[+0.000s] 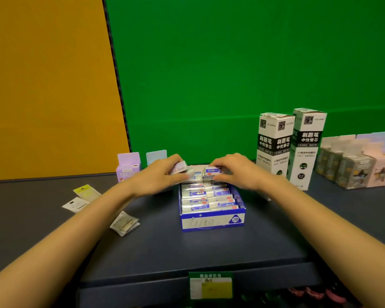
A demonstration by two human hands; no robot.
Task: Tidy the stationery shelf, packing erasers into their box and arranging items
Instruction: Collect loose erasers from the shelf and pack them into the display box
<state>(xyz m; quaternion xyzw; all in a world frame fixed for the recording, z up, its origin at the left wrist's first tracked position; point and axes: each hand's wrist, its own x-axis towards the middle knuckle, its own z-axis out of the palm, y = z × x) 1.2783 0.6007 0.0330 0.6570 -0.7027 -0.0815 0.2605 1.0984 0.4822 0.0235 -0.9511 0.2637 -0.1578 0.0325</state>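
Observation:
A blue and white eraser box (212, 221) stands open on the dark shelf, with several wrapped erasers (206, 197) lying in rows inside. My left hand (162, 174) grips one eraser (180, 168) over the box's far left corner. At the far right corner my right hand (236, 171) pinches another eraser (212, 170) by its ends. Both held erasers hover just above the back row. The box's far end is hidden behind my hands.
Two tall white and black refill boxes (291, 147) stand right of the eraser box. Small pastel boxes (356, 165) sit at the far right. A purple packet (128, 167) and a blue one (156, 157) stand behind left. Flat sachets (124, 223) and cards (81, 197) lie left.

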